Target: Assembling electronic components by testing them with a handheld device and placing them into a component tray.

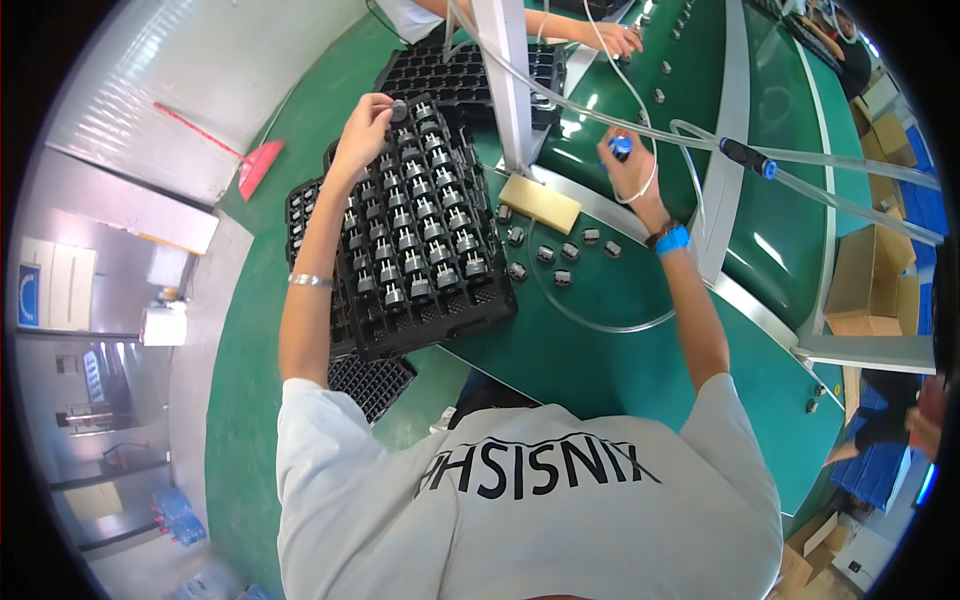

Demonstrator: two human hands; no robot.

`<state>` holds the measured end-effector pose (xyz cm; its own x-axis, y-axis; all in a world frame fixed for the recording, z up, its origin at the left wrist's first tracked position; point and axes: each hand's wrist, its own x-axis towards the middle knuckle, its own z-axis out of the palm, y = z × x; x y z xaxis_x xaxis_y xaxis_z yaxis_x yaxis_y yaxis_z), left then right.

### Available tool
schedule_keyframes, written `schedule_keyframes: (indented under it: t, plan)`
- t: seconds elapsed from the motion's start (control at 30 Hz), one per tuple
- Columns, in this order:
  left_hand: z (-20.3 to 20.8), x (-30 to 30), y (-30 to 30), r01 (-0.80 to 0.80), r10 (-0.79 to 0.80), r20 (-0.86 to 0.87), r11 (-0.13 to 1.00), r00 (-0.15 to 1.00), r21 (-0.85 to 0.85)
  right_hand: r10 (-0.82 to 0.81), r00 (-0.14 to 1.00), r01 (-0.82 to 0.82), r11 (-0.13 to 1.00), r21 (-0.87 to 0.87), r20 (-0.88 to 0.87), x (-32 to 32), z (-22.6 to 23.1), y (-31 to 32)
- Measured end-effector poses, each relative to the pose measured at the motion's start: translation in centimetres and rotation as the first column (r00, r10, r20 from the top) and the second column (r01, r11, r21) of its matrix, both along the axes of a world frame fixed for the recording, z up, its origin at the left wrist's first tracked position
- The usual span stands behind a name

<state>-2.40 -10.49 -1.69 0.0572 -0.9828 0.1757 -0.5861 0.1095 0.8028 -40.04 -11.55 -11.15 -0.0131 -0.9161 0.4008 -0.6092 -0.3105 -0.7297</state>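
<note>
Left hand (362, 125) pinching part (398, 108), over tray (420, 230)

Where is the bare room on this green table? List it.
Bare: green table nearest the person, bordered by black tray, loose parts and right forearm. Crowded: the full tray, and between tan block and right hand.

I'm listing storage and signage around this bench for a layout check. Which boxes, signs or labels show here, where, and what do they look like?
Cardboard boxes: right edge beside the green bench, brown, open-topped.
Blue crates: lower right on the floor, stacked, rectangular.
Wall sign: far left, small blue square with a white mark.
Blue packs: lower left floor, small bundle.
</note>
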Motion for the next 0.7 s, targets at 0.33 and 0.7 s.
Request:
schedule_keyframes:
  t: [0.33,0.7]
  plan:
    - [4.2,-9.6,12.6,0.192,-0.117,-0.506,0.976,0.855,0.100,-0.159,0.966,0.092,0.949,-0.302,-0.204,-3.3,-2.0,-3.0]
    - [3.3,-14.7,18.2,0.342,-0.398,-0.609,0.915,0.686,-0.212,0.173,0.181,-0.905,0.416,0.095,0.968,5.3,10.9,12.4]
